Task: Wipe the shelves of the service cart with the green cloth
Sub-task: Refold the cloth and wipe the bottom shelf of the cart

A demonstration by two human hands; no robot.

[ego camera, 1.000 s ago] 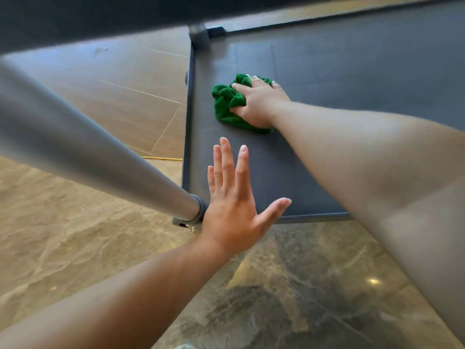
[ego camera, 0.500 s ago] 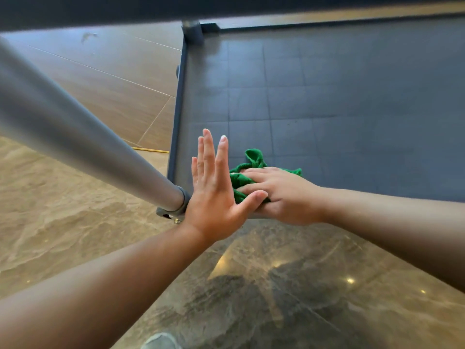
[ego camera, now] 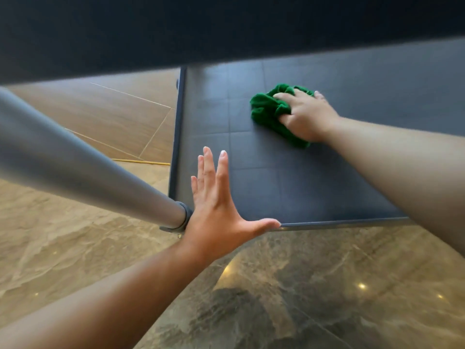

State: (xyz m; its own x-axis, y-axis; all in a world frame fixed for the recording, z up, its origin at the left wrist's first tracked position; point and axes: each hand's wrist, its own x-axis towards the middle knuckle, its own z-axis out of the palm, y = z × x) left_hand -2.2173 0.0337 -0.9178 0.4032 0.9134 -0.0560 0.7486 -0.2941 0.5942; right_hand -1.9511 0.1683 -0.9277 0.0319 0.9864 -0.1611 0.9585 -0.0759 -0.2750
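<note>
The green cloth [ego camera: 270, 114] lies bunched on the dark lower shelf [ego camera: 289, 187] of the service cart, toward its far middle; its long axis runs from far-left to near-right, and its near end is hidden under the palm. The right hand [ego camera: 305, 117] presses it down, fingers curled into the folds. The left hand [ego camera: 216, 210] is spread flat, fingers straight, thumb along the shelf's near rim, beside the grey corner post [ego camera: 83, 170]. An upper shelf [ego camera: 201, 28] cuts off the view beyond, blurred.
</note>
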